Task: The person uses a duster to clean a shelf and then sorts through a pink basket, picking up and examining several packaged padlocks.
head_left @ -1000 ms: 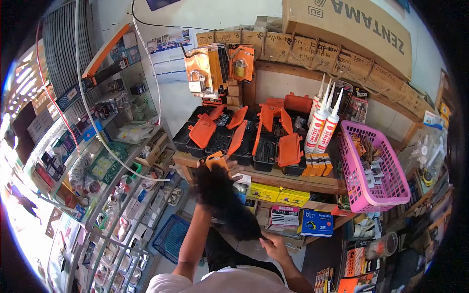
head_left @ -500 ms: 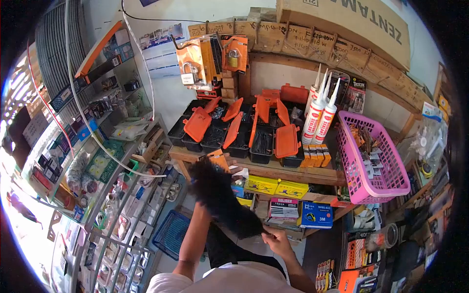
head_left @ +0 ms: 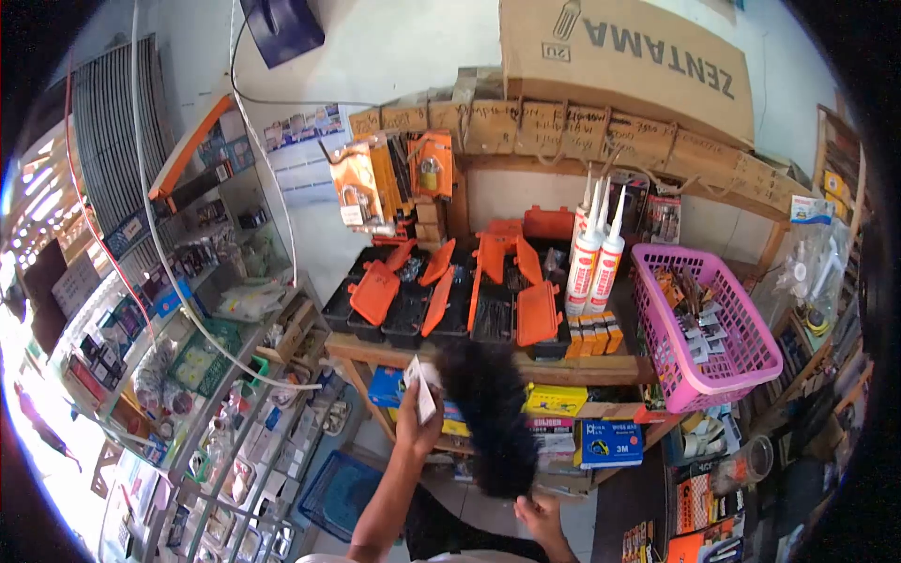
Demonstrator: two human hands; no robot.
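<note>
A fluffy black duster [head_left: 490, 418] hangs in front of the wooden shelf, slightly blurred. My right hand [head_left: 539, 519] is closed around its lower end, where the handle is hidden. To its left, my left hand [head_left: 419, 424] grips a small flat packet [head_left: 421, 390] with a whitish side showing; what is inside I cannot make out. The duster's upper part is just right of the packet. Above both hands, black bins with orange lids [head_left: 375, 292] stand along the shelf, several lids raised.
White sealant tubes [head_left: 594, 272] stand right of the bins, beside a pink basket [head_left: 709, 388] of small packaged goods. Yellow boxes [head_left: 556, 400] and a blue box [head_left: 611, 441] sit under the shelf. Glass display shelves [head_left: 235, 413] line the left, with a blue basket [head_left: 340, 502] on the floor.
The duster has swung right and more upright, off the packet. My left hand has lowered the packet and turned it from its orange face to a whitish side. The view has tilted upward.
</note>
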